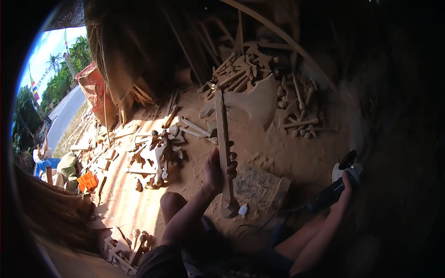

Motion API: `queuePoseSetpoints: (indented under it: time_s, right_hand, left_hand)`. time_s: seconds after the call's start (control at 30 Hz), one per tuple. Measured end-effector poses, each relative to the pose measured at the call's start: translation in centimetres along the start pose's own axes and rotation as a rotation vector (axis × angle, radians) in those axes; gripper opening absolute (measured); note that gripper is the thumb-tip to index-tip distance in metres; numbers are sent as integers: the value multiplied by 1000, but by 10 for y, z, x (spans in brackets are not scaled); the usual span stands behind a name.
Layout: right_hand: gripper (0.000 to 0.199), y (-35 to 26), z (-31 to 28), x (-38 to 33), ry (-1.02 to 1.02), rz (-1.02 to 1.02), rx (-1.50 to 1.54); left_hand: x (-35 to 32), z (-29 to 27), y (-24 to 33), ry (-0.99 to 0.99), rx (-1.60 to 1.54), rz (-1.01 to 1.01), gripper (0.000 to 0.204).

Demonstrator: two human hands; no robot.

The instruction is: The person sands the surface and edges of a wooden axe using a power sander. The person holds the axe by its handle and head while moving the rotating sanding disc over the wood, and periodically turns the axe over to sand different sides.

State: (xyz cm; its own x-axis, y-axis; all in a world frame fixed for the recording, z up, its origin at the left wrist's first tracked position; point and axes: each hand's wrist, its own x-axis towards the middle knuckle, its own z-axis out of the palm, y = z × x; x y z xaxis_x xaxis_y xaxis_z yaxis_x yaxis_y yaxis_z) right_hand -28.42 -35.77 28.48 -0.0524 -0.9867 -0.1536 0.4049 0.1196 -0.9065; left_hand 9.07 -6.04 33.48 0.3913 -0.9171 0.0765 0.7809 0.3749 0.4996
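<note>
My left hand point(215, 170) is wrapped round the long faceted shaft of a carved wooden axe point(256, 103). The axe stands nearly upright in the picture. Its broad curved blade spreads to the right near the top, a smaller point juts left, and a knob ends the shaft below. On the right, my right hand point(343, 187) grips a dark angle grinder point(327, 194), whose round disc and pale guard point upward. The grinder is apart from the axe. I cannot tell whether its disc is spinning. Shadow dims my right hand's fingers.
Sawdust covers the ground. Carved wooden pieces lie in a far pile point(241, 72), a right pile point(301, 104), a sunlit left pile point(150, 160) and a near-left pile point(127, 248). A flat worn board point(257, 187) lies before me; a cable point(255, 227) curves nearby. An orange crate point(87, 182) stands left.
</note>
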Motion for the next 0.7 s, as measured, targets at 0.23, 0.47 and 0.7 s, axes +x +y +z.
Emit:
queuePoseSetpoints:
  time_s: [0.23,0.47,0.7]
  right_hand:
    - [54,11,16,0,50,33,-62]
    - [38,-4,52,-39,-66,115,-33]
    - [39,-16,54,-47,-34,69,-9]
  left_hand:
    - [-3,33,7,4,-17,81,50]
    - [-8,22,12,-51,49,76,55]
    - [-3,37,1,42,792,179,58]
